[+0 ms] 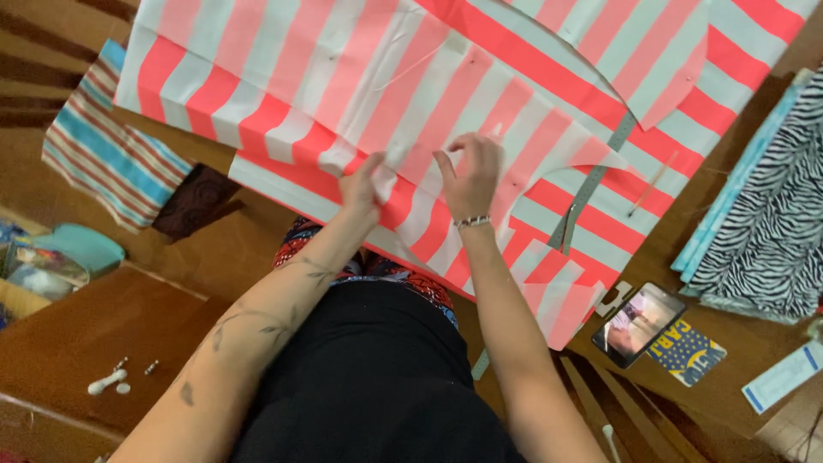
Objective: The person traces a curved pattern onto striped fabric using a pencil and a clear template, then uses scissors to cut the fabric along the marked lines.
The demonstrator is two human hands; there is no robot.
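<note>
Both hands work on a large sheet of pink-and-white striped fabric [446,94] that is spread over a brown wooden table [737,343] and hangs a little over its near edge, toward the person's lap. The left hand [362,187] is closed in a pinch, thumb and fingers gripping a fold of the fabric close to that near edge. The right hand [471,176] sits just beside it, fingers curled and partly open, the fingertips touching or pinching the cloth; how firm the hold is cannot be told. A thin bracelet [472,222] circles the right wrist.

A second cut piece of the same striped cloth [634,51], with a curved edge, lies on top of the sheet toward the table's far right. A grey metal ruler [591,184] lies slanted on the fabric to the right of the right hand, and a thin stick, perhaps a pencil [653,183], lies near it, further right.

At the table's right edge there is a zebra-print fabric [771,223] over a light blue layer. Near the front right corner a phone [639,324] with a lit screen rests on the wood, with a blue-and-yellow card [686,351] touching it and a white slip of paper [782,377] further right.

To the left, a blue, red and white striped cloth [107,150] lies off the main sheet's left end. Below it, on a lower wooden surface, lie small white bits [107,381].
</note>
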